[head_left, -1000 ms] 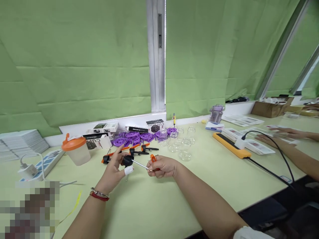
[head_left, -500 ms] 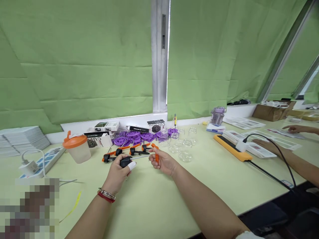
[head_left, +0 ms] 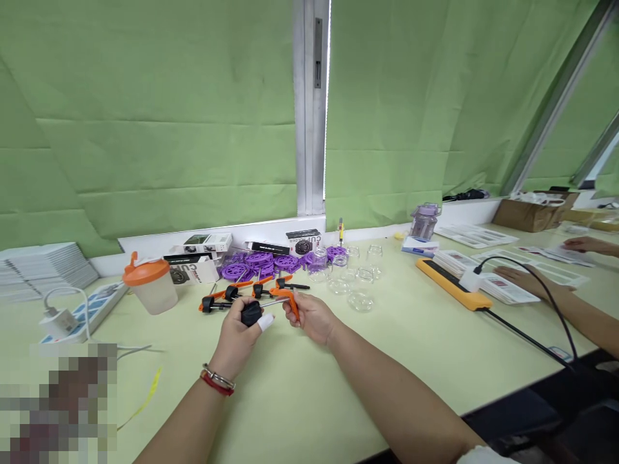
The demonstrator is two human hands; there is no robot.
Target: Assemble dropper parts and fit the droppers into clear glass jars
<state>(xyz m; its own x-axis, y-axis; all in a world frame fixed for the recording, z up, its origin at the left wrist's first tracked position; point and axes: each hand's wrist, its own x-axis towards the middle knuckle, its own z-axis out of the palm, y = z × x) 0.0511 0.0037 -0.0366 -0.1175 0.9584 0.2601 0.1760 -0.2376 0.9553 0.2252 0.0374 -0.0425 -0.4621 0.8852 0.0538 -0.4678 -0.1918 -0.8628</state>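
Note:
My left hand (head_left: 244, 332), with a white wrap on its thumb, is closed round a black round part (head_left: 251, 313) that has a thin metal rod sticking out to the right. In my right hand (head_left: 312, 316) an orange angled piece (head_left: 293, 303) is pinched between fingers and thumb. The rod's far end reaches the orange piece; whether it sits in it I cannot tell. Just behind my hands lie several black and orange clamp-like parts (head_left: 232, 293). Beyond them is a heap of purple spoked rings (head_left: 258, 263). Clear glass jars (head_left: 365, 277) stand to the right of the heap.
An orange-lidded cup (head_left: 152, 290) and a white power strip (head_left: 91, 312) are at the left. At the right are a yellow power strip (head_left: 452, 283) with a black cable, stacked papers (head_left: 510, 288) and another person's hands (head_left: 520, 277). Boxes (head_left: 193, 270) lie along the wall.
My left hand has moved slightly right with the black part. The orange piece in my right hand has turned, its upper arm now pointing left toward the rod.

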